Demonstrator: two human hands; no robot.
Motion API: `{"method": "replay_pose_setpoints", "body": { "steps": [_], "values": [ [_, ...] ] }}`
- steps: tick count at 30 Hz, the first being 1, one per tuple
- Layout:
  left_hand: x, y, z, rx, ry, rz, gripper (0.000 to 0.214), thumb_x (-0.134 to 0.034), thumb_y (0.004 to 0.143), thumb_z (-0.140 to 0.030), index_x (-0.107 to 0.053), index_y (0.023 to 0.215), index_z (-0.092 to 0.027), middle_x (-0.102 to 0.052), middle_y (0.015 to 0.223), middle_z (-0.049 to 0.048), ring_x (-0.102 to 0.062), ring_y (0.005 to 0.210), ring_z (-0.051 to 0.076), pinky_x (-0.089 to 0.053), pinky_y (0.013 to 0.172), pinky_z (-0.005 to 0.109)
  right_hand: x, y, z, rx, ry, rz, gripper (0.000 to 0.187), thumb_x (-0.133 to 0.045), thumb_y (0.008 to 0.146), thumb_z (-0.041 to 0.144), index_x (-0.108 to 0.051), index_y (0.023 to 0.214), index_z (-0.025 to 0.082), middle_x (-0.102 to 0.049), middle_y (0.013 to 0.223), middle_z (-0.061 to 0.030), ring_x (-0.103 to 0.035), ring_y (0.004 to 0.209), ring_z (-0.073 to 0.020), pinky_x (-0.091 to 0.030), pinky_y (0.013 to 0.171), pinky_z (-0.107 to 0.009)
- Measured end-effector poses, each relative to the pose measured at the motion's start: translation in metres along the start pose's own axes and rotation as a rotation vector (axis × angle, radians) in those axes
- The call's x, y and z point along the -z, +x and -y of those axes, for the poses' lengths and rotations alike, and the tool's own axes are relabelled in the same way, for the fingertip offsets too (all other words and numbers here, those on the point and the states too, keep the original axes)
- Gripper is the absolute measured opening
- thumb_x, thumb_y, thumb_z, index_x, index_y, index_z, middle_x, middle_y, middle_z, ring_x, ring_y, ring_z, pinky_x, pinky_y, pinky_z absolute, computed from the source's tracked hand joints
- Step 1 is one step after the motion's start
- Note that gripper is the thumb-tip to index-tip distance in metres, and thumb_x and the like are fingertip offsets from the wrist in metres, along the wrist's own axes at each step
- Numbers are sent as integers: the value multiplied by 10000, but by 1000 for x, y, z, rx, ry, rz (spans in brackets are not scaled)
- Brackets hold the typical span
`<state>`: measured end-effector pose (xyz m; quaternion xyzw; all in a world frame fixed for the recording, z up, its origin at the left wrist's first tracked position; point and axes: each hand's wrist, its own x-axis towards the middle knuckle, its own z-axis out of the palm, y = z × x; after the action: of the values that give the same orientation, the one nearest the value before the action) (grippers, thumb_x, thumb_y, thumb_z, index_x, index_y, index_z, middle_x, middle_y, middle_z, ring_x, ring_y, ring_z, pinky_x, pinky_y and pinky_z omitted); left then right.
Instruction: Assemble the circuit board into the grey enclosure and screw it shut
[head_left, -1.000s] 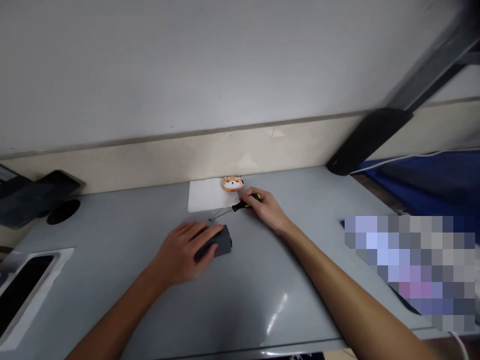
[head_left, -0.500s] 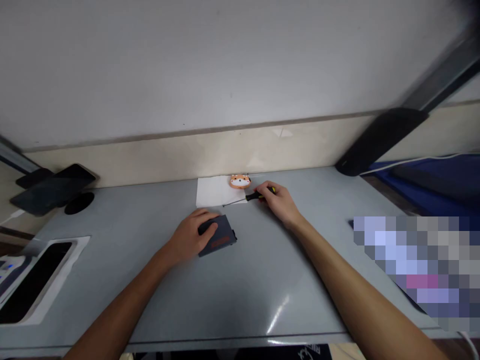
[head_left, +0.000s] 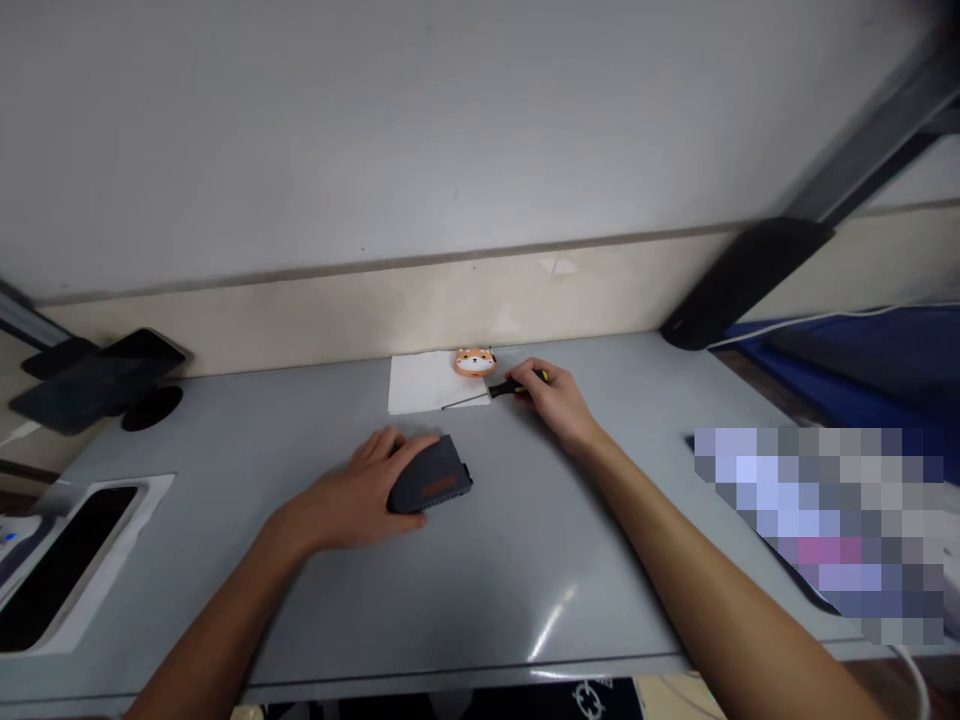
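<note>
My left hand [head_left: 364,492] is closed around the left end of a small dark grey box-shaped device [head_left: 436,473]. Its thumb lies along the near side and its fingers reach over the far edge. The device has a reddish marking on top and a small dark piece sticking out at its right end. Between the fingers of my right hand [head_left: 551,395] is a screwdriver [head_left: 501,388] with a black and yellow handle. The thin shaft points left, its tip by the lower edge of a white paper [head_left: 420,385]. An orange animal-face case [head_left: 475,362] sits on the paper's right part.
A phone [head_left: 67,555] lies on white paper at the left of the grey table [head_left: 360,620]. Behind it, a dark device stands on a round base [head_left: 152,408]. A black post foot [head_left: 731,290] rises at the back right. A blurred-out item [head_left: 817,520] lies at the right.
My left hand has shifted its grip: the thumb moved from the device's top to its near side, and the device is slightly tilted. My right hand keeps the screwdriver almost unmoved.
</note>
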<state>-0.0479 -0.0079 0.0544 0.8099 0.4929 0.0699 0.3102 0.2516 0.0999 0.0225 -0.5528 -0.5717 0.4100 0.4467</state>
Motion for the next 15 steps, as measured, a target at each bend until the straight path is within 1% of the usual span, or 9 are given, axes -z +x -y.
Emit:
{"method": "replay_pose_setpoints", "body": {
  "steps": [3, 7, 9, 11, 15],
  "values": [
    [-3, 4, -2, -21, -20, -17, 874, -763, 814, -327, -331, 1565, -447, -480, 1374, 57, -521, 1279, 297, -463, 1118, 511, 0, 0, 0, 7, 0, 3, 274, -595, 870, 437, -699, 778, 200, -636, 745, -8, -531, 683, -156, -386, 634, -286],
    [-4, 11, 0, -87, -63, -81, 738, -774, 808, -283, -487, 1473, -427, -495, 1409, 49, -517, 1313, 282, -476, 1119, 466, 3, 2, -1, -10, 17, -30, 279, -616, 854, 456, -718, 815, 199, -652, 762, -17, -531, 671, -157, -381, 615, -287],
    [-4, 14, 1, -103, -97, -135, 681, -805, 796, -301, -550, 1419, -403, -512, 1415, 53, -539, 1302, 282, -476, 1123, 467, 5, 3, 1, -32, 40, -48, 283, -627, 845, 465, -723, 832, 199, -650, 764, -20, -522, 650, -153, -367, 590, -287],
    [-5, 16, 2, -111, -134, -172, 640, -819, 803, -347, -576, 1393, -384, -526, 1419, 59, -555, 1292, 280, -470, 1129, 475, 8, 4, 3, -40, 73, -60, 294, -633, 838, 479, -723, 843, 198, -633, 745, -19, -506, 621, -146, -350, 564, -287],
    [-10, 21, 5, -139, -197, -202, 493, -737, 900, -408, -599, 1371, -357, -572, 1391, 73, -575, 1272, 265, -476, 1115, 475, 13, 3, 8, -9, 171, -63, 312, -659, 823, 503, -716, 836, 196, -585, 703, -11, -480, 579, -133, -328, 528, -283]
  ]
}}
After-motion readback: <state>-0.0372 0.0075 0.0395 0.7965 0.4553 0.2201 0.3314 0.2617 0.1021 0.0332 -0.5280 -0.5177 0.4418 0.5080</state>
